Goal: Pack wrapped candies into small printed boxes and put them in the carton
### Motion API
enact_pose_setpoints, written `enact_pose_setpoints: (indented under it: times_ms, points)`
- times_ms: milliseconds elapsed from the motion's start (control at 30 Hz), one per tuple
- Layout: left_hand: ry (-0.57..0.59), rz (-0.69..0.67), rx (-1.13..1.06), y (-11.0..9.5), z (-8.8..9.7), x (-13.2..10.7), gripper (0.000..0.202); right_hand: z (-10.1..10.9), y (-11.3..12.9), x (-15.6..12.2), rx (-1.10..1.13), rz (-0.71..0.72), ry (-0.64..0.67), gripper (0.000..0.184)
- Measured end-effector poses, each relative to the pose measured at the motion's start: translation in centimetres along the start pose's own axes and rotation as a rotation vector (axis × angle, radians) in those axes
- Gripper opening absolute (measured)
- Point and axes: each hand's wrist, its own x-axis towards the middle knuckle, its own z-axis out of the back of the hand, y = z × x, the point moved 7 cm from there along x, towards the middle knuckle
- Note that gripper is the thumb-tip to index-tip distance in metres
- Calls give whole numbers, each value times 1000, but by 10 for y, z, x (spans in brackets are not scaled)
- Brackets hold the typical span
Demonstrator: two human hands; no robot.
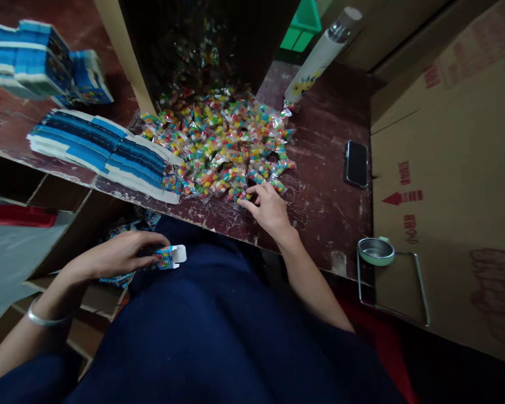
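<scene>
My left hand (124,253) holds a small blue printed box (165,258) between thumb and fingers above my lap. The white flap at the box's right end stands open. At the table's front edge, my right hand (270,209) pinches a small clear bag of colourful candies (237,194) with thumb and forefinger. That bag lies at the near edge of a big pile of similar candy bags (219,140). Left of the pile, a long row of flattened blue cartons (105,148) lies on the table.
Banded stacks of blue cartons (33,56) lie at the back left. A dark chute (244,39) rises behind the candies. Right of it stand a white flask (315,64) and a green basket (303,28). A phone (356,163), metal cup (376,251) and large cardboard box (450,185) are farther right.
</scene>
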Motion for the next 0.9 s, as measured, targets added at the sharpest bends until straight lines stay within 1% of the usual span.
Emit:
enact_pose_setpoints:
  times_ms: [67, 133, 233, 300, 367, 400, 500, 567, 600, 667, 733, 767, 800, 833, 900]
  points:
    - [-16, -15, 12, -4, -10, 9, 46, -5, 2, 1, 92, 3, 16, 24]
    - [-32, -24, 19, -2, -20, 20, 46, -5, 4, -1, 278, -38, 6, 27]
    - [-46, -5, 7, 13, -31, 29, 43, 9, 15, -14, 569, -125, -103, 28]
    - [-33, 25, -16, 24, -40, 32, 40, 23, 36, -23, 647, -87, -201, 25]
    - [-18, 29, -46, 29, -51, 35, 38, 32, 62, -30, 646, -3, -229, 18]
    - [-17, 19, -65, 28, -56, 36, 37, 33, 74, -32, 624, 52, -216, 15]
    - [-43, -16, -142, 21, -64, 39, 41, 27, 101, -31, 489, 244, -127, 8]
    - [-81, -28, -190, 17, -63, 39, 45, 20, 110, -29, 415, 341, -66, 10]
    - [-102, -31, -204, 16, -61, 38, 47, 19, 112, -29, 413, 370, -42, 11]
    - [-133, -31, -215, 15, -56, 37, 49, 24, 119, -31, 493, 402, 10, 15]
    - [-146, -23, -200, 16, -54, 37, 50, 36, 135, -40, 674, 443, 114, 25]
    - [-147, -17, -189, 17, -53, 36, 51, 42, 149, -47, 786, 479, 214, 30]
    - [-148, -11, -182, 18, -53, 35, 50, 47, 166, -55, 906, 520, 341, 37]
    - [-149, -5, -180, 18, -51, 34, 49, 54, 182, -62, 1001, 566, 449, 40]
    - [-146, -16, -198, 15, -43, 27, 45, 62, 214, -76, 1057, 695, 656, 37]
